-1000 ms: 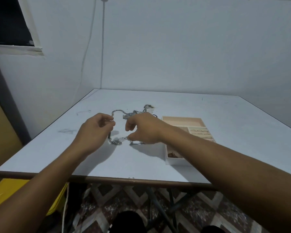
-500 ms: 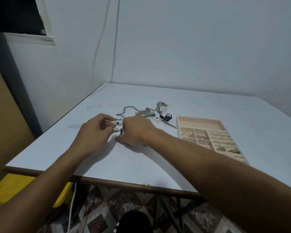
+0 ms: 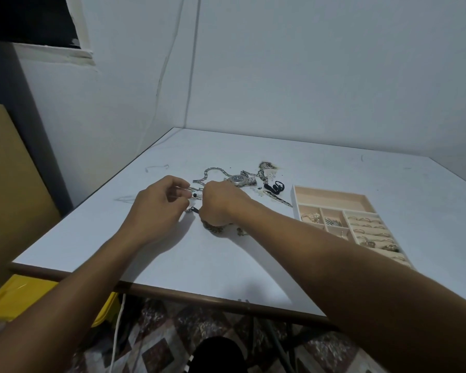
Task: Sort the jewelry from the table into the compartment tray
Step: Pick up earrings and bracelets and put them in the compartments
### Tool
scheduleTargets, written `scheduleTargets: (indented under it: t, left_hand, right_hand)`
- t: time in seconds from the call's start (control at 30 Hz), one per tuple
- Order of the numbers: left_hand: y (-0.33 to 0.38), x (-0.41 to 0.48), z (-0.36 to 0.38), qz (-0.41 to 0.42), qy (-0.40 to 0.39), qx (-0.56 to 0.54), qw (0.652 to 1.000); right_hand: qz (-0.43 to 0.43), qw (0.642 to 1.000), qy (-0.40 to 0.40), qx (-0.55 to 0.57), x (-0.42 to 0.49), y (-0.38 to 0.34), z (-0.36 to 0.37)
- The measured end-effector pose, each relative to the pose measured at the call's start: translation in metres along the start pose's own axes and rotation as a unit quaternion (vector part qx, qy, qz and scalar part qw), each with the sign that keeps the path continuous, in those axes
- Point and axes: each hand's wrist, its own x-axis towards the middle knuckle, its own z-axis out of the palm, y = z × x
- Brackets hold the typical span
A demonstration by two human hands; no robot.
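Entry: my left hand (image 3: 156,208) pinches a beaded strand (image 3: 194,195); my right hand (image 3: 221,203) curls round a chain (image 3: 213,229). Hazard, I judge: links snag, tugging drags the watch (image 3: 238,179).

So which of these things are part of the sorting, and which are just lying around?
Job: left hand, right hand, the beaded chain they pinch, wristwatch, link chain, compartment tray, table.
Lying about: yellow bin, white cable, both below the table.
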Motion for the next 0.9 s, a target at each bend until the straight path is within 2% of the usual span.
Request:
scheduleTargets:
  t: [0.2,0.53,0.73,0.9]
  left_hand:
    - [0.0,0.002,0.003,-0.002,-0.003,-0.008,1.0]
    - [0.001,0.002,0.003,0.008,-0.002,-0.003,1.0]
    - [0.002,0.003,0.0,-0.002,0.003,-0.01,1.0]
    - [-0.002,0.006,-0.001,-0.02,0.008,-0.039,0.999]
  right_hand:
    - [-0.019,0.999,-0.027,-0.022,0.001,-0.002,0.0]
    - [0.008,0.995,-0.073,-0.062,0.004,-0.006,0.004]
    - [-0.031,0.997,-0.066,-0.04,-0.005,-0.007,-0.01]
    - [-0.057,0.998,-0.02,-0.014,-0.002,-0.004,-0.017]
